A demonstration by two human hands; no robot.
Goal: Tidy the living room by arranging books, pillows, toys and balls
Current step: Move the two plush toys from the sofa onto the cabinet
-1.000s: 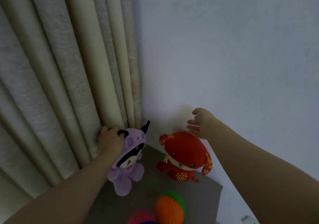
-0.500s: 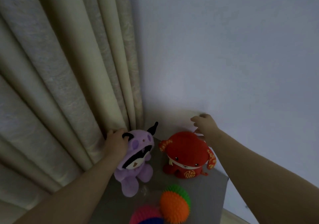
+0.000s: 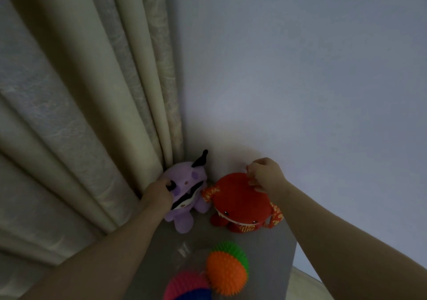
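Note:
A purple plush toy point(image 3: 188, 185) with black horns sits upright in the corner on a grey table point(image 3: 275, 251), against the curtain. My left hand point(image 3: 157, 193) grips the left side of its head. Beside it sits a red plush dog point(image 3: 240, 205) with gold-patterned ears, facing me. My right hand point(image 3: 265, 175) pinches the top back of the red dog's head with curled fingers. Spiky balls lie nearer to me: an orange and green one point(image 3: 227, 269) and a pink and blue one point(image 3: 188, 287).
A cream pleated curtain point(image 3: 80, 114) hangs along the left and touches the purple toy. A plain white wall point(image 3: 300, 68) stands directly behind the toys. The table's right edge runs close to the red dog, with pale floor point(image 3: 305, 288) below it.
My right hand came down from beside the wall onto the red dog's head and pinched it. Both toys now sit further back in the corner. My left hand kept its grip on the purple toy.

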